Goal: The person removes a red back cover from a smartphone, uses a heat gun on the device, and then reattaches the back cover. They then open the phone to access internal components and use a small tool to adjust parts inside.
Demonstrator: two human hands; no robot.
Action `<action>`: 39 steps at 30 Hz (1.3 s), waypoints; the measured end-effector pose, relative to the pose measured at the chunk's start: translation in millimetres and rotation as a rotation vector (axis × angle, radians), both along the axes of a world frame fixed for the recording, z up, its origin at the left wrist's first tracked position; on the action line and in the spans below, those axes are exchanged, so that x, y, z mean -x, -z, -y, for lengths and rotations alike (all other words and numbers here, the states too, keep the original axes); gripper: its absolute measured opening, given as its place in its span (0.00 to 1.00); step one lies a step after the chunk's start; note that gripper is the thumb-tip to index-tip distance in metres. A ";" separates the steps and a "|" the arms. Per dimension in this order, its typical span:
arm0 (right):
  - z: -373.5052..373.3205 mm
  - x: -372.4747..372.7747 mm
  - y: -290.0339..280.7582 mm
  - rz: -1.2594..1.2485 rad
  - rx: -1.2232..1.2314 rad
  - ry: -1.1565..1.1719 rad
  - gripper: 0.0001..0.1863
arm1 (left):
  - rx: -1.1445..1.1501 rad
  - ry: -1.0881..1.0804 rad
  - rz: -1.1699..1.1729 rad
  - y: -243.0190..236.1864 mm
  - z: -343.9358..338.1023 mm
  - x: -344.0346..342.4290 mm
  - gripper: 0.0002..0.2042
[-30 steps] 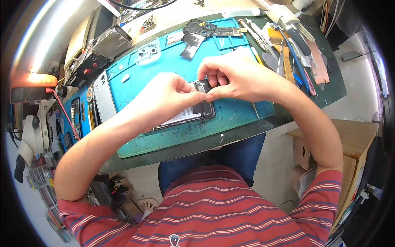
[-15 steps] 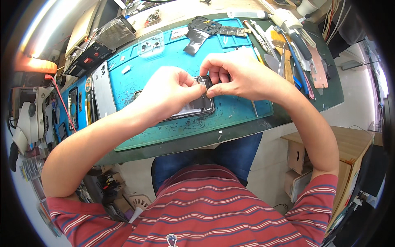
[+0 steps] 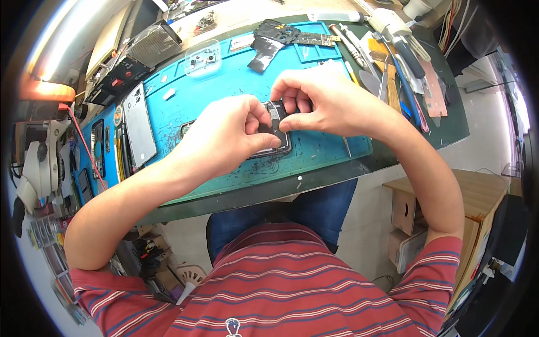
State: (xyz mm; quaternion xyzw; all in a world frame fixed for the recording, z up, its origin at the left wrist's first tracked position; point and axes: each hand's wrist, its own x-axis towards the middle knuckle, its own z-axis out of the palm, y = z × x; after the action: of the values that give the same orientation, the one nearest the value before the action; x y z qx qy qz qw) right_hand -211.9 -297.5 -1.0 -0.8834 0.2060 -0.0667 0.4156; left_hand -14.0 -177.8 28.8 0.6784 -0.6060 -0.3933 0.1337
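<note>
An opened phone (image 3: pixel 274 124), its dark inside facing up, lies on the blue work mat (image 3: pixel 224 78) under both my hands. My left hand (image 3: pixel 230 126) covers much of the phone; its fingers are curled and its thumb rests across the near side. Against the right end of the phone, my right hand (image 3: pixel 320 104) is closed, index fingertip at the far corner and thumb tip lower down on the edge. Whatever small part may sit under the fingertips is too small to make out.
Dark phone parts (image 3: pixel 275 42) and a clear plastic box (image 3: pixel 203 58) with small pieces lie beyond my hands. A grey phone panel (image 3: pixel 140 124) stands left. Brushes and tools, among them a wooden-handled brush (image 3: pixel 387 73), crowd the right. A black metal-cased device (image 3: pixel 120 78) sits far left.
My left thumb and index finger have come apart, the thumb moving down toward the phone's near side. The right hand has barely shifted. The view has moved slightly.
</note>
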 end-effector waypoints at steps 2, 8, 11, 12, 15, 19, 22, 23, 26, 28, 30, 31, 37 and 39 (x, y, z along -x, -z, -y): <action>0.0 0.4 -0.9 -0.015 0.000 -0.005 0.19 | 0.024 -0.001 0.006 1.2 -0.5 1.1 0.16; -0.4 -0.6 -8.1 -0.079 0.006 -0.035 0.21 | 0.042 0.016 0.031 -0.1 -1.4 2.1 0.16; -0.4 -1.5 -8.4 -0.100 0.017 -0.044 0.22 | 0.045 0.025 0.044 -1.3 -0.7 3.6 0.16; -0.5 -1.9 -9.5 -0.108 0.020 -0.044 0.22 | 0.047 0.027 0.049 -1.7 -0.9 4.1 0.16; -1.4 -3.6 -13.5 -0.137 0.039 -0.040 0.22 | 0.071 0.053 0.087 -1.5 -1.7 5.9 0.16; -3.7 -5.3 -13.4 -0.143 0.086 -0.038 0.21 | 0.083 0.105 0.092 -0.3 -0.1 8.0 0.14; -7.4 -7.1 -17.0 -0.145 0.139 -0.033 0.20 | 0.091 0.119 0.072 1.5 -1.1 10.3 0.12; -7.4 -8.2 -18.2 -0.166 0.149 -0.031 0.20 | 0.045 0.106 0.077 -2.2 -1.2 12.3 0.11; -6.7 -11.1 -24.5 -0.221 0.177 -0.024 0.20 | 0.046 0.082 0.055 -4.7 -4.3 13.5 0.10; -7.2 -13.1 -27.0 -0.248 0.187 -0.028 0.20 | 0.215 0.087 0.009 4.9 -12.7 10.7 0.12; -5.2 -13.9 -29.0 -0.282 0.188 -0.059 0.24 | 0.509 0.119 -0.052 22.7 -28.8 1.2 0.18; -4.8 -13.4 -28.3 -0.302 0.182 -0.068 0.26 | 0.644 0.135 0.021 28.5 -37.2 -1.0 0.19; -6.7 -11.5 -19.7 -0.208 0.094 -0.023 0.23 | 0.975 0.473 0.317 39.5 -67.3 -8.6 0.27; -6.1 -12.6 -23.4 -0.212 0.119 -0.025 0.22 | 0.957 0.459 0.305 37.4 -62.1 -7.2 0.28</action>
State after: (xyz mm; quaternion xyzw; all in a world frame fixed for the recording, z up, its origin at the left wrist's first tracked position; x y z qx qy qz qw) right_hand -199.4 -291.4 22.4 -0.9111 0.2333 0.0205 0.3392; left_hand -6.9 -115.8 -8.5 0.4417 -0.8619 0.0096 0.2488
